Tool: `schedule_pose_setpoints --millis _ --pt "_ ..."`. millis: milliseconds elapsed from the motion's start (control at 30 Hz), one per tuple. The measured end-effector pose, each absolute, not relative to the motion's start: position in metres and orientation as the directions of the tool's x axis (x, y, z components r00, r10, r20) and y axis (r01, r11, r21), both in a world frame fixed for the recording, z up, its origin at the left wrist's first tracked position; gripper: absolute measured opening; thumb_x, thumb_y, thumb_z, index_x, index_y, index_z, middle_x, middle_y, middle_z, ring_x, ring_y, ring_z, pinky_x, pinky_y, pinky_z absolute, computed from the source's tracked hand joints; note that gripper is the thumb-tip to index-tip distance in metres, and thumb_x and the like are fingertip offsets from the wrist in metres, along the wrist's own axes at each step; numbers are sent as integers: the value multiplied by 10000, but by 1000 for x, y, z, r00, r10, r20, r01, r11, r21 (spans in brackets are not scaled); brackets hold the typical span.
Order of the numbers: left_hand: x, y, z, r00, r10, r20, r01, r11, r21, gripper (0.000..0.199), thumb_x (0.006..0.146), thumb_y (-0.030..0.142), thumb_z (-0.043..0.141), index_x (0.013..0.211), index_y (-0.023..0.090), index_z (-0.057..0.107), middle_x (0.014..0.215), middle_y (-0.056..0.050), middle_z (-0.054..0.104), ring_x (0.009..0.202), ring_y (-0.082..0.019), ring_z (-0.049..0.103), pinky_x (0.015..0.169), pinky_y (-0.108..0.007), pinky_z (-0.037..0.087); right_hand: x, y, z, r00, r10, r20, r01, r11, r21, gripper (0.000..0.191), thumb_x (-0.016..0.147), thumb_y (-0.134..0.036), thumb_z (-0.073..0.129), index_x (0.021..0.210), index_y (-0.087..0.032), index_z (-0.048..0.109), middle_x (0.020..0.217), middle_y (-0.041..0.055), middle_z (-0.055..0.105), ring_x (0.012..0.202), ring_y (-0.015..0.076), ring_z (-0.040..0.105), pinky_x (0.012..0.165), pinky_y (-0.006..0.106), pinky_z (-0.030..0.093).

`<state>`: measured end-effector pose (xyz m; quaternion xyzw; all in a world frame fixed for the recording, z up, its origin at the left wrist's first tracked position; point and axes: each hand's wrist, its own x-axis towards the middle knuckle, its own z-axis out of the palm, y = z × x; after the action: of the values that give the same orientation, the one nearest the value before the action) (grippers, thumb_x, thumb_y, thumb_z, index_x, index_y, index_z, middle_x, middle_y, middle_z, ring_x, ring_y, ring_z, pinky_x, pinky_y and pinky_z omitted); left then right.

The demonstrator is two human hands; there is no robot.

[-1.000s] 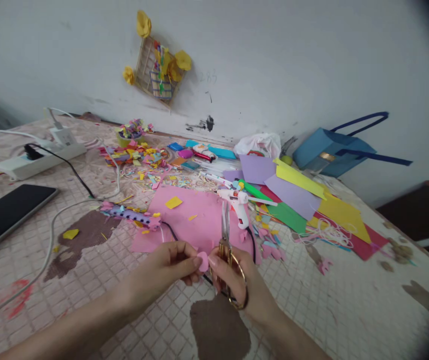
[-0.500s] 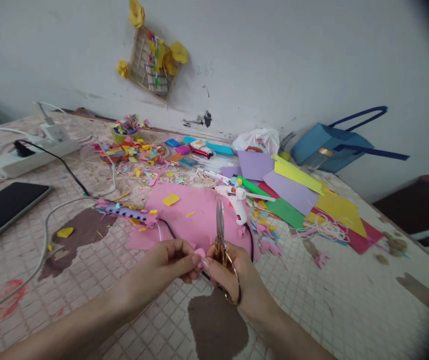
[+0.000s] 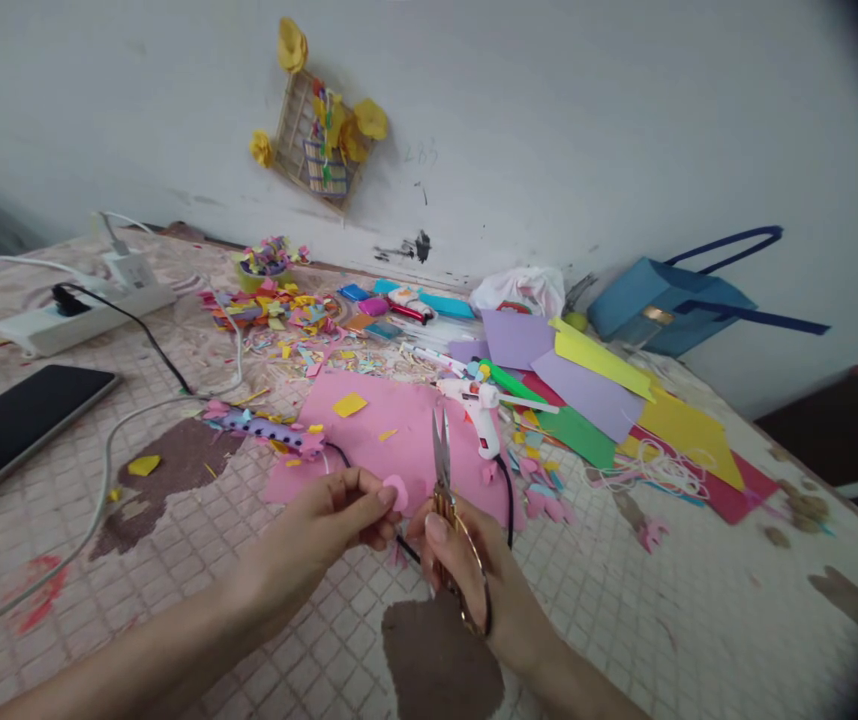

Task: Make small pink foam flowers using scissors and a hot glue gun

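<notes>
Between thumb and fingers, my left hand point(image 3: 343, 510) pinches a small rounded pink paper piece point(image 3: 397, 491). My right hand point(image 3: 466, 560) grips scissors point(image 3: 442, 470) with gold handles; the blades point up and away, slightly apart, just right of the pink piece without touching it. Beyond both hands lies a pink sheet point(image 3: 391, 410) with yellow scraps point(image 3: 349, 404) on it. A white glue gun point(image 3: 483, 415) rests on the sheet's right side. At the sheet's left edge is a purple dotted strip point(image 3: 264, 428) decorated with pink and yellow bits.
A phone point(image 3: 24, 425), a power strip point(image 3: 84, 318) and cables are on the left. Paper scraps point(image 3: 271, 308) are heaped at the back. Coloured sheets point(image 3: 586, 390) and white string point(image 3: 658, 470) lie right, before a blue bag point(image 3: 669, 305).
My hands have moved apart: the right fingers have left the pink piece, which now shows more fully in my left hand. The view has shifted slightly.
</notes>
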<state>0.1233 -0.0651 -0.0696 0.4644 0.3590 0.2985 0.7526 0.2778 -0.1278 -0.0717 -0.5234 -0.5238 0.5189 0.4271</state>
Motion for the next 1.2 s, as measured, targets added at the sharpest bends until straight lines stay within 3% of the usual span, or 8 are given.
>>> schedule_pose_setpoints --millis 200,333,500,833,1200 --pt "122 -62 -67 513 816 -267 -166 400 901 222 831 294 579 665 148 552 641 14 581 610 -100 492 625 -231 390 277 -129 -72 -106 987 -120 189 -98 -977 393 869 -537 400 681 -192 400 564 -51 349 526 101 352 499 236 268" --pt "120 -60 -68 498 839 -219 -280 395 875 191 842 288 570 712 149 553 735 -6 595 704 -125 540 711 -269 421 274 -131 -71 -97 987 -129 282 -97 -955 428 851 -557 390 621 -199 342 536 -64 281 487 94 324 471 236 242" --pt "121 -60 -68 471 866 -165 -360 360 860 172 864 280 542 744 157 543 802 -11 591 773 -145 558 808 -321 414 270 -133 -74 -74 988 -139 359 -104 -928 408 851 -523 399 615 -191 383 549 -58 287 479 90 321 456 228 238" --pt "122 -65 -70 460 864 -205 -396 406 824 189 863 290 542 725 161 530 775 -7 593 740 -140 557 780 -316 410 269 -133 -85 -88 989 -122 332 -87 -939 424 840 -542 414 638 -171 454 553 -49 317 472 88 341 439 218 250" --pt "124 -65 -71 438 878 -192 -434 393 810 186 831 278 580 692 157 557 731 -13 605 725 -139 550 737 -283 423 268 -132 -85 -86 985 -149 326 -114 -939 375 822 -484 469 609 -191 375 550 -58 288 447 77 325 423 211 238"
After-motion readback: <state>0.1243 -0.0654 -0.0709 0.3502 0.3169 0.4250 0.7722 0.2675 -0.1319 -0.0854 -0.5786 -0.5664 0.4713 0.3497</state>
